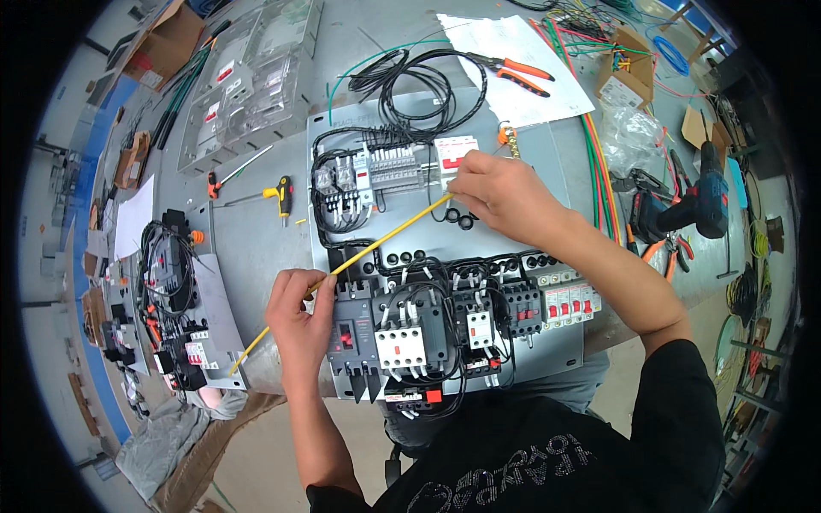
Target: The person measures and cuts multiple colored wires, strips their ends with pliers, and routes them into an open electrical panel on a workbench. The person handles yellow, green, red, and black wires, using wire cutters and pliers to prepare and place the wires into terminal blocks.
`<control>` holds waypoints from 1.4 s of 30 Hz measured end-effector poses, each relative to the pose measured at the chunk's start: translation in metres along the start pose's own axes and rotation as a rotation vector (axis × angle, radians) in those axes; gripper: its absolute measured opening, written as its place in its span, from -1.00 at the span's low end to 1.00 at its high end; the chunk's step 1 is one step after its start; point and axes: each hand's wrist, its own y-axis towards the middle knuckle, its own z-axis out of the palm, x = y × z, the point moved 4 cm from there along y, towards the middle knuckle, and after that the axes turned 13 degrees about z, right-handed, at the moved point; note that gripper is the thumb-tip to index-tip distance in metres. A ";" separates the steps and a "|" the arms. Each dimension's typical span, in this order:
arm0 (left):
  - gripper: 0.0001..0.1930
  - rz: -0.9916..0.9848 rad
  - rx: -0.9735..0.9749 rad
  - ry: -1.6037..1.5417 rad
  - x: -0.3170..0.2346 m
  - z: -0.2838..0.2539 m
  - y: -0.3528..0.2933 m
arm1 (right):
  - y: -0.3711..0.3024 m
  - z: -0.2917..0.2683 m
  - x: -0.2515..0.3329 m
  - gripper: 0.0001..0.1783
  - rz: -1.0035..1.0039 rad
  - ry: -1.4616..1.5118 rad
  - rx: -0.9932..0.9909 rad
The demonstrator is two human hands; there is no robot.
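A yellow wire (389, 236) runs taut and slanting over a grey mounting plate (556, 145), its free tail passing down left beyond the plate's edge. My left hand (299, 315) pinches it near a grey moulded-case circuit breaker (352, 329). At the wire's upper end my right hand (500, 195) has its fingers closed on it, just below a white breaker with a red lever (456, 154). The plate also carries a terminal block (396, 171), a contactor (402, 349) and a row of small red-lever breakers (569, 302). Black wiring (445, 282) links several of these parts.
Wire strippers (523, 75) with orange handles lie on white paper (487, 38) beyond a black cable coil (428, 85). A cordless drill (705, 192) stands right. Left are a yellow-black screwdriver (284, 197), transparent boxes (256, 94) and another wired panel (184, 299).
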 end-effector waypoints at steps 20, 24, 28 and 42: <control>-0.93 0.058 0.025 0.010 0.001 -0.001 0.003 | -0.014 0.010 0.003 -0.78 -0.057 -0.089 -0.056; -0.93 0.050 0.039 0.034 0.005 -0.002 -0.002 | -0.023 0.021 0.022 -0.80 -0.152 -0.240 -0.037; -0.95 0.026 0.036 0.014 0.003 -0.001 -0.001 | -0.028 0.024 0.030 -0.77 -0.205 -0.284 -0.037; -0.94 0.018 0.091 0.047 0.001 -0.002 0.003 | -0.014 -0.017 -0.016 -0.83 0.101 0.118 -0.195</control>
